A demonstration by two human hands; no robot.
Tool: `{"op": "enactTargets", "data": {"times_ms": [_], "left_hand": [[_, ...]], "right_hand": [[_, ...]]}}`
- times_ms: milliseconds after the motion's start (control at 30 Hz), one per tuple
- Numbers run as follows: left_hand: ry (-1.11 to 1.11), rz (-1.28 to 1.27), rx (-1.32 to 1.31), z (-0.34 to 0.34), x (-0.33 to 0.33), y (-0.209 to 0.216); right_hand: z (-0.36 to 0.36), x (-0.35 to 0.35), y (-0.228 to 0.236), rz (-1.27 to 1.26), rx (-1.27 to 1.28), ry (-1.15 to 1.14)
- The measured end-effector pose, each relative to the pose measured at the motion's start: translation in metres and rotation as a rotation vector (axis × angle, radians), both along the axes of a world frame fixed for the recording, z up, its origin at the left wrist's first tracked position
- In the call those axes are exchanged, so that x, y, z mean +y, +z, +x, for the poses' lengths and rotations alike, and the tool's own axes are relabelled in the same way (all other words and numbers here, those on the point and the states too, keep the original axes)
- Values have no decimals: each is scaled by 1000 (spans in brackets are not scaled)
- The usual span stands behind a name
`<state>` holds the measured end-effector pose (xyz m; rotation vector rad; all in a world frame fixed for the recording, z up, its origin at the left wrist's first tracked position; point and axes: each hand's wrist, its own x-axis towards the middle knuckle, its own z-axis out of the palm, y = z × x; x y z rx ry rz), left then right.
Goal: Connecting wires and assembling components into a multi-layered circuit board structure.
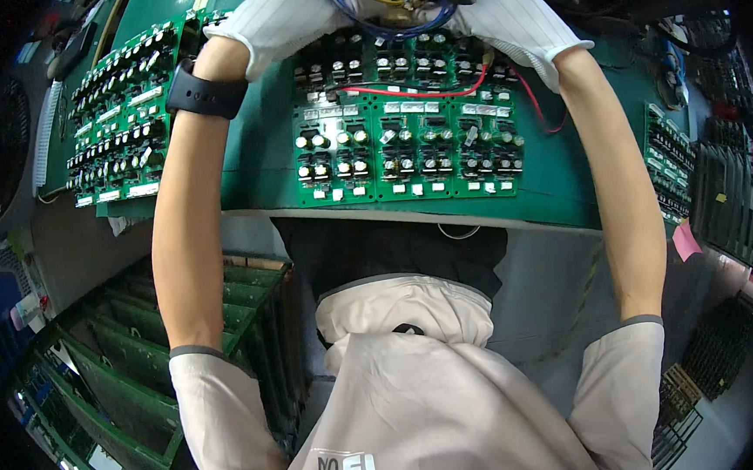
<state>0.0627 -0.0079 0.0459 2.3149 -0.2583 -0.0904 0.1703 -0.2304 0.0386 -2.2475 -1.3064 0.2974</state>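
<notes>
Both of my hands wear white striped gloves and meet at the top edge of the head view. My left hand [296, 18] is closed on a looped bundle of dark blue and yellow wires [393, 33]. The same bundle is gripped from the other side by my right hand [505, 12]. Some fingertips are hidden behind the wires and cut off by the frame. Beneath the hands lies a panel of green circuit boards [410, 150], full of capacitors and white connectors. A red wire [419, 96] runs across it toward my right wrist.
The boards lie on a green-topped table [254, 169]. More circuit boards [128, 117] stand at the left, and another panel [670, 158] sits at the right edge. A green metal rack [131, 339] is on the floor at lower left. A pink slip [685, 240] hangs at right.
</notes>
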Motion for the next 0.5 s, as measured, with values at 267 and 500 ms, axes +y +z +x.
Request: {"op": "enactTargets", "data": {"times_ms": [267, 500], "left_hand": [[61, 39, -60, -13, -6, 6], [84, -5, -215, 2, 6, -25]], "right_hand": [[-10, 15, -11, -11, 57, -26], [-16, 13, -2, 58, 135, -101]]}}
